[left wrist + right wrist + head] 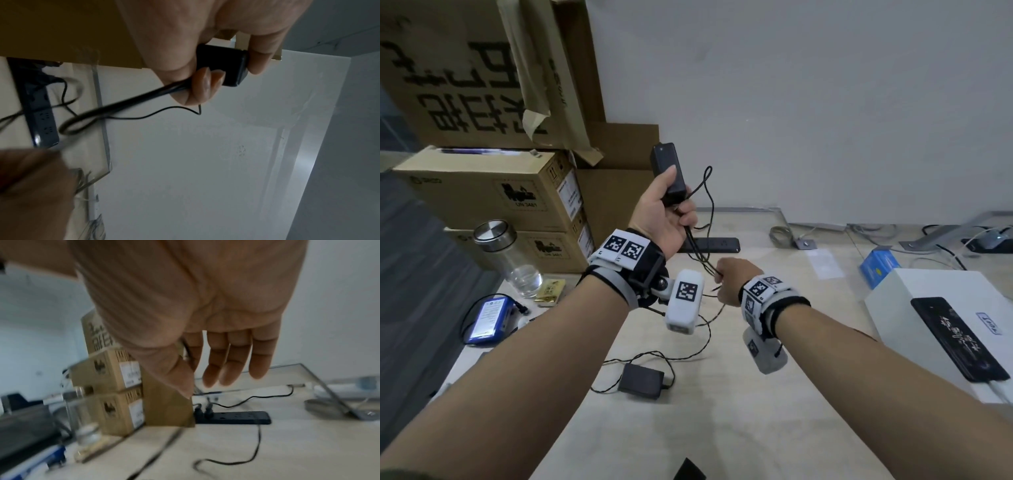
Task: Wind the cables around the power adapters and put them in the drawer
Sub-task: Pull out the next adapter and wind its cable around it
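Fingers (pixel 202 84) of the left hand (pixel 664 219) curl around a black power adapter (pixel 667 171), thumb laid up its face, holding it raised above the tabletop (pixel 739 428) with its long axis pointing up and slightly away. Its thin black cable (pixel 707 219) leaves the lower end, loops out to the right, then drops toward the right hand (pixel 732 281), which sits just below and to the right of the left wrist. That right hand pinches the cable between thumb and forefinger while its other three fingers hang straight and relaxed (the wrist view shows them extended, though blurred). The adapter lies up and to the left of the right hand, so the judgement here is that the right hand, being the one on the slack, is placed to carry the cable round the adapter's short sides while the left hand keeps it steady. No wraps are visible on the body yet. A second power adapter (pixel 642 377) rests on the tabletop nearer the person, its cable sprawled loose around it. Behind the hands a black power strip (pixel 719 245) lies against the wall beside stacked cardboard boxes (pixel 489 192). No drawer appears in any view. Where the held cable ends is hard to make out, and the left wrist view is smeared by motion.
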